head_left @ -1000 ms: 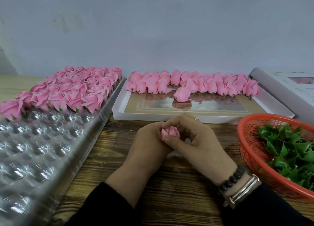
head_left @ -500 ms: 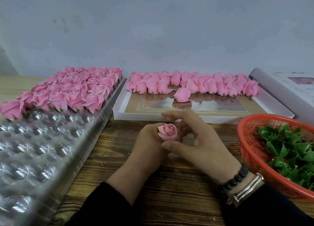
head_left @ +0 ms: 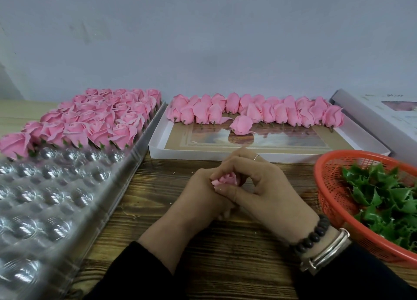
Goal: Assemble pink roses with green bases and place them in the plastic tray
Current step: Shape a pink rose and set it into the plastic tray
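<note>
Both hands meet over the wooden table point(head_left: 225, 265), curled round 1 pink rose point(head_left: 226, 178): the left hand point(head_left: 198, 200) wraps it from below, the right hand point(head_left: 259, 186) pinches its petals between thumb and fingers. To the left lies the clear plastic tray point(head_left: 67, 209), its far rows filled with assembled roses point(head_left: 94, 121). Behind the hands, a white box point(head_left: 158, 146) holds loose rose heads point(head_left: 259, 112). At right, an orange basket point(head_left: 329, 186) holds green bases point(head_left: 383, 198).
</note>
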